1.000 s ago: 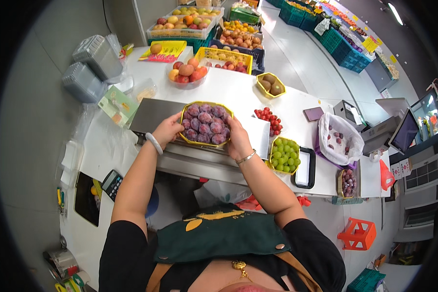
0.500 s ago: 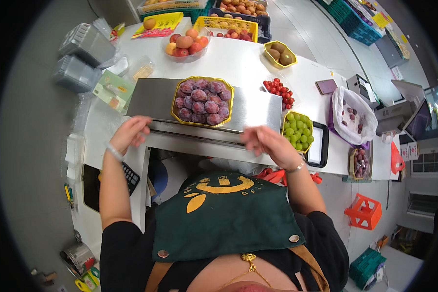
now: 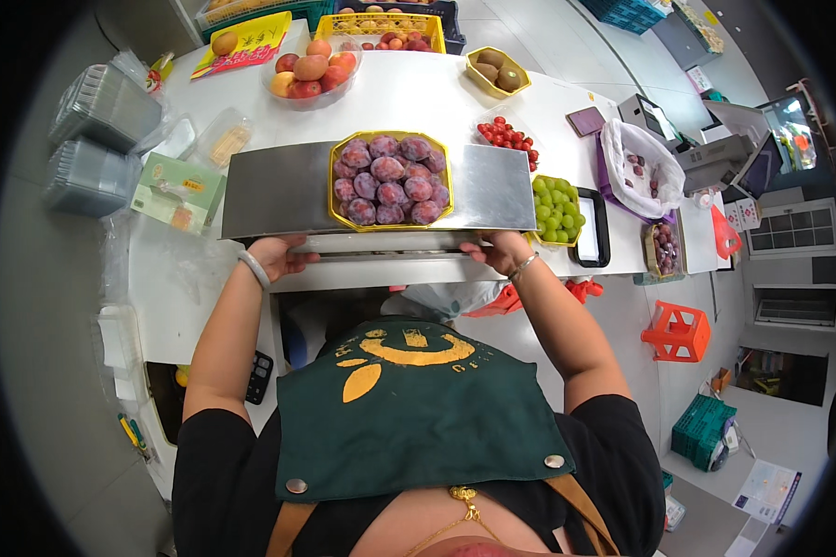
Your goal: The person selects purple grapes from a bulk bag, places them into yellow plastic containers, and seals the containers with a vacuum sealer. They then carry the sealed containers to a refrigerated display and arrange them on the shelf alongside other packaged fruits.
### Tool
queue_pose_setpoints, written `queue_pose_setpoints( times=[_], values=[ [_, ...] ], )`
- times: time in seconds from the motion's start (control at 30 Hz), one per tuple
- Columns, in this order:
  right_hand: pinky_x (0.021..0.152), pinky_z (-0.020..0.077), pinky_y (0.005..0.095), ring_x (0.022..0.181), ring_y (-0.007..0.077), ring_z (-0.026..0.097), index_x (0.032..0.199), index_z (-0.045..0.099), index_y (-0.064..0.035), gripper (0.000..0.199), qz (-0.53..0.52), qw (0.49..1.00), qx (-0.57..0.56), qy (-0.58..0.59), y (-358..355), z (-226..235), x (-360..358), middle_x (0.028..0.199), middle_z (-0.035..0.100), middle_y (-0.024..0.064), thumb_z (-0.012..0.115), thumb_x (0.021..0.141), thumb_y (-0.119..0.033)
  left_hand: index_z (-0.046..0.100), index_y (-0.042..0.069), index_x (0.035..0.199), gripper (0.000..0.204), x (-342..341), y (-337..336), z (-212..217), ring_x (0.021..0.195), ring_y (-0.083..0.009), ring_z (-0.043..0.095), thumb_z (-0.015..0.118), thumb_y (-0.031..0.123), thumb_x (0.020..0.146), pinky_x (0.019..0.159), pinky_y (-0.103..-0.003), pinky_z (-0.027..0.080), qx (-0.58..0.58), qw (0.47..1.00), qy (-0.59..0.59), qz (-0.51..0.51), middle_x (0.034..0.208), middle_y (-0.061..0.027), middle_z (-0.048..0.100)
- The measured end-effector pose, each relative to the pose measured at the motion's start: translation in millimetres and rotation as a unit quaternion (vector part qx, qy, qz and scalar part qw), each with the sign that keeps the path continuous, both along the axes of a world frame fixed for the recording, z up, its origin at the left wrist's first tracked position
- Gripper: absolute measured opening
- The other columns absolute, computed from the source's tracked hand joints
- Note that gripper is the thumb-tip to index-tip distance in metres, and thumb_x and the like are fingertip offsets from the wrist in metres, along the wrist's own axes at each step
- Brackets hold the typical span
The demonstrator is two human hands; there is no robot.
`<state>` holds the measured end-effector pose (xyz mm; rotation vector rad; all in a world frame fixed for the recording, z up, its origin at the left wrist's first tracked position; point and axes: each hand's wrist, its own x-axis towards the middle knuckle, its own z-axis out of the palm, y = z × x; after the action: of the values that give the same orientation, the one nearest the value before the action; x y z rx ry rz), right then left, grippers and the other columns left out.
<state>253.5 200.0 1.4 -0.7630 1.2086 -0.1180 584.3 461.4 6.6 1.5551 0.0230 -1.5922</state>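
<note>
Clock centre: all hours below are read from the plum tray, twelve lying toward the far edge of the white worktop (image 3: 418,88).
Clear plastic containers: stacked (image 3: 107,107) between nine and ten o'clock, at the wall.
Green carton: (image 3: 178,193) nine o'clock, just beside the steel platform.
Calculator: (image 3: 259,379) seven o'clock, partly behind the left forearm.
Left hand: (image 3: 283,256) eight o'clock, at the platform's near edge; fingers partly curled, a narrow shape pointing inward, no fruit held. Whether it grips the edge, I cannot tell.
Peach-like fruit: heaped in a clear bowl (image 3: 312,76), eleven o'clock.
Steel platform: (image 3: 497,197) spans the space under and either side of the plums, bare at both ends.
Plums: (image 3: 390,176) purple-red, piled in a gold-rimmed octagonal tray (image 3: 381,227), resting on the platform near its middle.
Right hand: (image 3: 497,251) four o'clock, at the same near edge; fingers bent loosely inward, no fruit held, grip unclear.
Kiwifruit: (image 3: 497,72) in a gold-rimmed tray, between one and two.
Small red fruit: (image 3: 508,136) two o'clock.
Green grapes: (image 3: 557,212) three o'clock, just beyond the platform's end.
White-lined bin: (image 3: 622,178) three o'clock, farther off, a few dark fruits inside.
Progress: the tray appears filled and set down, neither hand touching it. No lid or wrap covers the plums; the view settles nothing further about what is left.
</note>
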Motion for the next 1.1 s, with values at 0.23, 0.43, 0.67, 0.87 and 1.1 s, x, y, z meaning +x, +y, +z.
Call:
queue_pose_setpoints(
  times=[0.23,0.43,0.67,0.87,1.1],
  values=[
    [0.042,0.0497,0.0247,0.054,0.0135,0.056,0.096,0.059,-0.0108,0.009,0.031,0.995,-0.086,0.039,0,-20,5,0.072,0.058,0.0026,0.057,0.090,-0.017,0.060,0.014,0.118,0.029,-10,0,5,0.085,-0.0140,0.064,0.059,0.030,0.093,0.063,-0.025,0.046,0.014,0.998,-0.055,-0.002,0.117,0.0003,0.054],
    [0.039,0.0432,0.0277,0.050,0.0128,0.049,0.090,0.055,-0.0092,0.004,0.000,0.997,-0.072,0.009,-3,-13,-8,0.065,0.050,0.0024,0.052,0.089,-0.012,0.061,0.016,0.108,0.021,-22,-6,1,0.068,-0.0081,0.061,0.065,0.025,0.089,0.054,-0.022,0.044,0.037,0.988,-0.145,0.027,0.092,0.0053,0.060],
    [0.044,0.0434,0.0265,0.053,0.0133,0.054,0.090,0.057,-0.0051,0.006,0.087,0.991,-0.065,0.083,-12,11,-35,0.073,0.060,0.0048,0.054,0.091,-0.010,0.057,0.016,0.114,0.025,-16,10,-3,0.074,-0.0153,0.066,0.059,0.029,0.092,0.063,-0.030,0.048,0.058,0.990,-0.128,0.026,0.095,0.0019,0.066],
    [0.042,0.0498,0.0273,0.069,0.0216,0.069,0.120,0.049,-0.0007,0.028,0.135,0.987,0.065,0.059,-19,-8,-3,0.104,0.063,0.0146,0.043,0.097,-0.015,0.049,0.009,0.130,0.041,1,1,-9,0.091,-0.0226,0.066,0.049,0.034,0.097,0.073,-0.035,0.050,0.088,0.992,-0.084,-0.029,0.125,-0.0108,0.059],
    [0.037,0.0409,0.0240,0.055,0.0141,0.065,0.098,0.054,-0.0103,0.016,0.101,0.983,0.030,0.150,-17,-20,10,0.079,0.064,0.0044,0.049,0.095,-0.025,0.046,0.006,0.133,0.042,-1,-3,-9,0.094,-0.0233,0.066,0.041,0.030,0.099,0.077,-0.035,0.050,0.093,0.991,-0.091,-0.037,0.127,-0.0118,0.058]
  ],
)
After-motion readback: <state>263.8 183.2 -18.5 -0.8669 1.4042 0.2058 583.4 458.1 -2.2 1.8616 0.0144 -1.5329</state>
